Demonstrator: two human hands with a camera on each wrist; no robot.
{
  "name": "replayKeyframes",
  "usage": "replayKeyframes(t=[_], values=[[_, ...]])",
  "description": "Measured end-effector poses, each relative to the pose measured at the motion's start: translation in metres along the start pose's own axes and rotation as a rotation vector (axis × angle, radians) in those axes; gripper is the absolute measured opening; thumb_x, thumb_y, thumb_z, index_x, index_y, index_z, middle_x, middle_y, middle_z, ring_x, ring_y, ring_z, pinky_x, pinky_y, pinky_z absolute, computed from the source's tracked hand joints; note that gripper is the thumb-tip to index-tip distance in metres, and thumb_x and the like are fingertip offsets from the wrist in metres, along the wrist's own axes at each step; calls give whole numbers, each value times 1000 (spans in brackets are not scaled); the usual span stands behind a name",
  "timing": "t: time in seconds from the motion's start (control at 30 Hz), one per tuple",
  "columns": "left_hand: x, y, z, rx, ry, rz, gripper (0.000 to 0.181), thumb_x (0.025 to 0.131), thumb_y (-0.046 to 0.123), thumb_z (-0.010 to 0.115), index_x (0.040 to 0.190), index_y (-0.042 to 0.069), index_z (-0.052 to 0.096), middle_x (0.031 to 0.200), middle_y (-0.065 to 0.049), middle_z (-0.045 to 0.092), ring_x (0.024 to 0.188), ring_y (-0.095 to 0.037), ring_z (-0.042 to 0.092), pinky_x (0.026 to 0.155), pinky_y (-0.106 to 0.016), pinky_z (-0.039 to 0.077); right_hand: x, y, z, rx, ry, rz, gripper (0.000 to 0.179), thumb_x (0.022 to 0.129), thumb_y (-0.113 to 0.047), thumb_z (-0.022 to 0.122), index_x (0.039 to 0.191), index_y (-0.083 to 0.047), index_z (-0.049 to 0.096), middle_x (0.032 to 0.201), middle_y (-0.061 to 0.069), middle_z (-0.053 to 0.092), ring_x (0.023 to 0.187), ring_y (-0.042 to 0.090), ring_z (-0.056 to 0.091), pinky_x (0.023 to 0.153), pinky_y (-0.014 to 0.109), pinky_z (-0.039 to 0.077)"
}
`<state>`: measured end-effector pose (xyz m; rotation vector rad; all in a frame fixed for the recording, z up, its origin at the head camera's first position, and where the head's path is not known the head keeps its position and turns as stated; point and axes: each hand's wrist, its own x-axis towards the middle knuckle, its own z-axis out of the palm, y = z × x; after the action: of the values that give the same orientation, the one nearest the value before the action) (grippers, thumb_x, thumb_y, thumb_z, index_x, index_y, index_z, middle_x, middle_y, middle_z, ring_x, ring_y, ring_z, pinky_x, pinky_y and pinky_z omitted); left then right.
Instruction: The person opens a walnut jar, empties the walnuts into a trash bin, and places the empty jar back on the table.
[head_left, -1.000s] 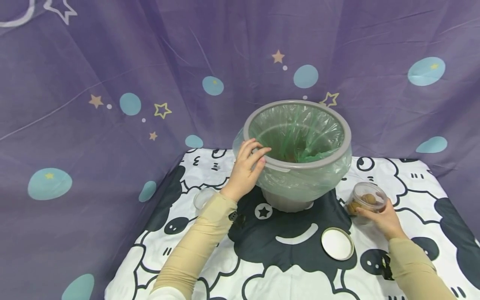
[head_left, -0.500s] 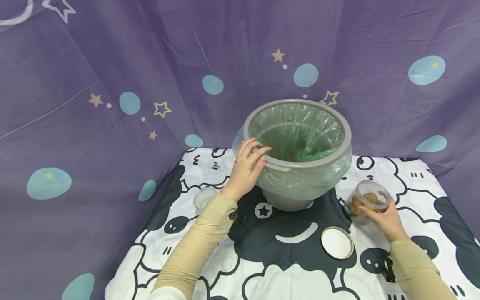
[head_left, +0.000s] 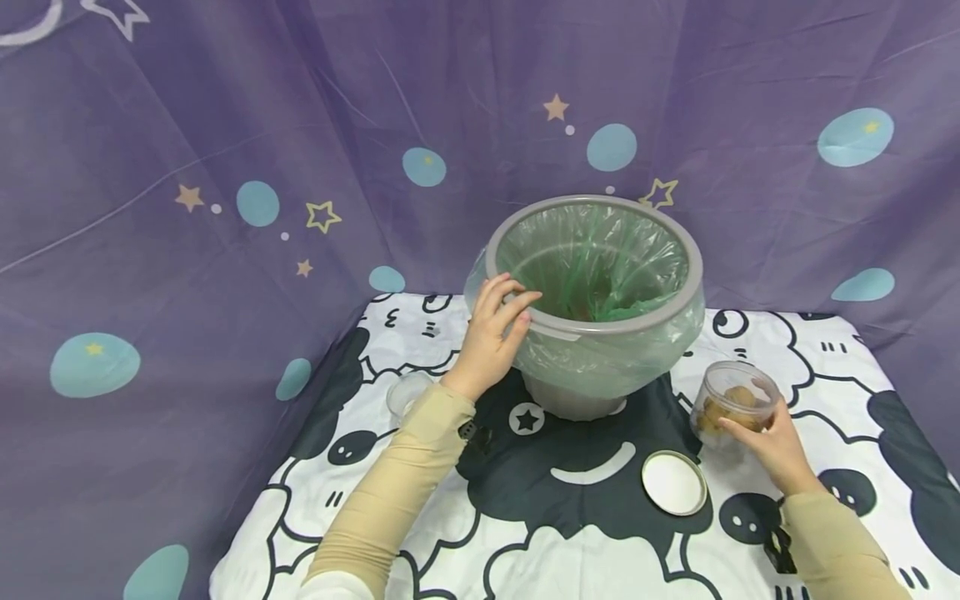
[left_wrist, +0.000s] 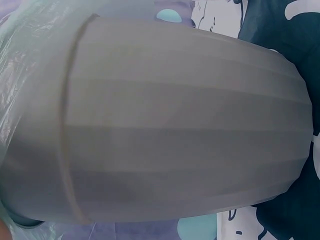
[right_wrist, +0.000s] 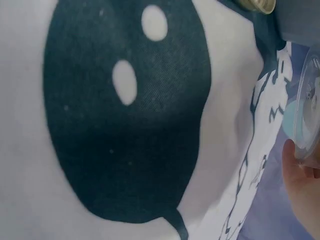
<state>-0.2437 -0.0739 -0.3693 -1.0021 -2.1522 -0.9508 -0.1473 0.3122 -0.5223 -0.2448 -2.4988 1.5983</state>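
A grey trash can [head_left: 573, 404], lined with a translucent green bag [head_left: 600, 358], stands upright at the back of the table. My left hand [head_left: 491, 337] holds its rim at the front left, fingers reaching over the edge and thumb on the near side. In the left wrist view the can's ribbed wall [left_wrist: 185, 125] takes up most of the picture. On the right, my right hand [head_left: 776, 446] grips a clear plastic jar [head_left: 701, 404] around its side. The jar's mouth is uncovered, and several brown roundish pieces [head_left: 738, 397] lie inside.
A round white lid with a gold edge [head_left: 674, 483] lies between the can and my right forearm. Left of my left wrist is a clear round container [head_left: 405, 390], partly hidden by the sleeve. A purple curtain [head_left: 225, 100] hangs behind the patterned tablecloth [head_left: 562, 567].
The jar in my right hand has shifted slightly right and changed its tilt, and the brown pieces have moved inside it. My left hand stays in place on the rim.
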Motion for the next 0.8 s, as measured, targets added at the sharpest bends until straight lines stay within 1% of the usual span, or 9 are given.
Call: replayKeyframes(t=[0.13, 0.17, 0.23, 0.33, 0.43, 0.53, 0.57, 0.7, 0.8], values=[[0, 0, 0, 3, 2, -6, 60, 102, 46, 23, 117, 4, 64, 117, -17, 52, 131, -37, 36, 116, -54, 14, -5, -5, 0, 21, 23, -55, 85, 83, -9, 71, 150, -20, 21, 118, -18, 38, 103, -11, 34, 86, 6, 30], [0, 0, 1, 0, 5, -4, 60, 102, 46, 23, 116, 4, 64, 117, -17, 52, 131, -38, 36, 115, -55, 14, -7, -6, 0, 20, 25, -70, 85, 82, -8, 72, 150, -19, 21, 116, -22, 36, 102, -12, 34, 83, 4, 30], [0, 0, 1, -4, 12, 0, 60, 102, 45, 23, 116, 3, 64, 117, -18, 53, 129, -40, 37, 115, -55, 14, -9, -9, 0, 15, 27, -95, 86, 80, -6, 73, 149, -18, 22, 117, -23, 35, 101, -12, 34, 79, 1, 30], [0, -1, 2, -12, 20, 5, 60, 102, 45, 24, 115, 1, 64, 116, -19, 52, 127, -43, 38, 115, -55, 13, -15, -14, 0, -9, 22, -109, 89, 79, -5, 74, 149, -19, 22, 120, -18, 36, 101, -14, 34, 78, 0, 31], [-1, 0, 1, -7, 19, 4, 60, 102, 45, 24, 115, 2, 64, 117, -18, 52, 128, -43, 38, 116, -53, 13, -21, -20, -1, -42, 18, -104, 91, 78, -8, 76, 150, -22, 21, 124, 1, 40, 100, -15, 32, 77, 0, 32], [0, 0, 1, 0, 14, 5, 60, 102, 45, 23, 115, 2, 63, 117, -18, 52, 128, -43, 38, 116, -52, 13, -27, -27, -1, -63, 15, -107, 92, 79, -10, 75, 150, -22, 19, 128, 17, 37, 98, -16, 31, 76, 0, 31], [0, 0, 1, 3, 13, 6, 60, 103, 45, 23, 116, 2, 63, 117, -18, 52, 128, -43, 38, 116, -53, 13, -28, -30, -1, -68, 14, -114, 92, 79, -10, 75, 150, -21, 19, 128, 19, 36, 98, -17, 31, 76, 0, 31], [0, 1, 0, 8, 13, 10, 59, 103, 44, 23, 116, 3, 63, 117, -17, 52, 128, -44, 38, 116, -54, 14, -31, -38, -1, -70, 4, -152, 92, 77, -7, 76, 150, -17, 20, 125, 16, 38, 99, -16, 32, 77, 0, 30], [-1, 1, 0, 10, 12, 8, 58, 103, 44, 23, 117, 4, 63, 118, -17, 52, 128, -43, 38, 116, -54, 13, -33, -43, -1, -90, -15, -161, 94, 75, -7, 77, 150, -12, 20, 127, 20, 39, 99, -18, 31, 77, 2, 29]])
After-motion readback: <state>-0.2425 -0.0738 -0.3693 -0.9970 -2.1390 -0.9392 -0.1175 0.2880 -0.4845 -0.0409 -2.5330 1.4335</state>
